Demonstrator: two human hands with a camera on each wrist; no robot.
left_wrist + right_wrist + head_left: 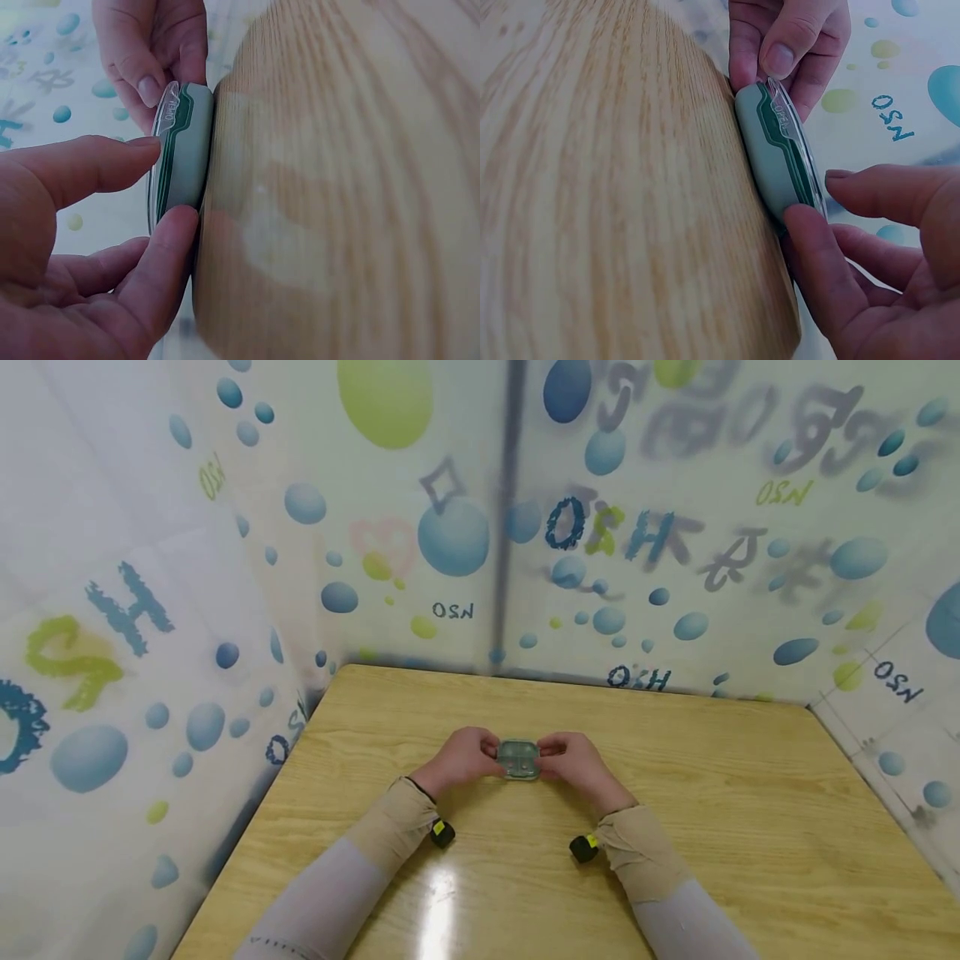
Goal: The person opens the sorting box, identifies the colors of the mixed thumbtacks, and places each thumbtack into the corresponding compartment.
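Note:
A small green pill box [517,758] with a clear lid and divided compartments lies flat on the wooden table. On its side, the wrist views show lettering that reads like "OPEN" on the pale green case [189,154]. My left hand [467,757] pinches its left end, thumb on the lid edge and a fingertip low on the case. At the other end, my right hand [576,766] holds it, with a fingertip against the case [763,150] and the thumb at the lid's edge. The lid looks closed. What the compartments contain is too small to tell.
The wooden table [720,793] reaches back to a patterned curtain [465,643] with blue and green spots and lettering. More of this curtain hangs along the left and right sides. Small black devices [583,849] are strapped at both wrists.

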